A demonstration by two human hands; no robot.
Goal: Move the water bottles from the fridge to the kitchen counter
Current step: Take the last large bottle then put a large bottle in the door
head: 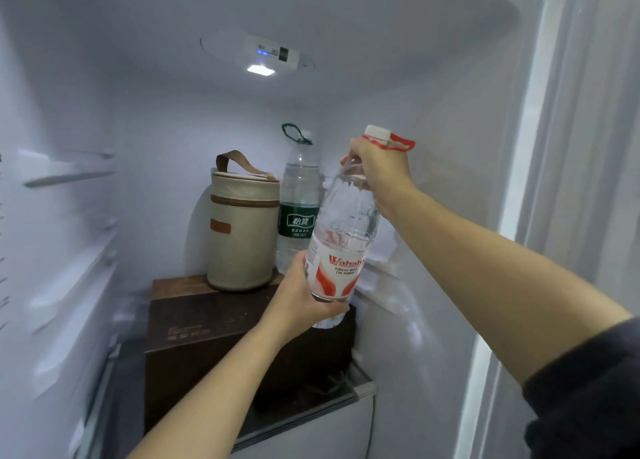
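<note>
— Red bottle (346,223): where have I got it?
— Inside the fridge (433,181) opening, mid-view, carried between your two hands. It is clear plastic with a red-and-white label, tilted so the cap (378,133) leans toward 1 o'clock. Its base shows in front of the box (207,337).
— Left hand?
— Your left hand (304,296) comes in from 7 o'clock. Its fingers are wrapped round the lower body, at the label's bottom edge.
— Right hand?
— Your right hand (377,168) reaches in from 4 o'clock and grips the neck just under the white cap. The red loop (403,144) sticks out of your fist toward 3 o'clock. A dark sleeve (588,389) sits at the view's edge at 4 o'clock.
— Anything else in there?
— Noted as follows. The green bottle (299,199) stands upright at 10 o'clock from the one you hold, behind it, at the box's far right corner. Whether it stands on the box or behind it, I cannot tell. The bag (242,230), beige with a brown handle, stands upright on the box, just at the green bottle's 9 o'clock. The box is dark brown and sits on the shelf (360,387). The light (261,70) is lit in the ceiling at 12 o'clock.
</note>
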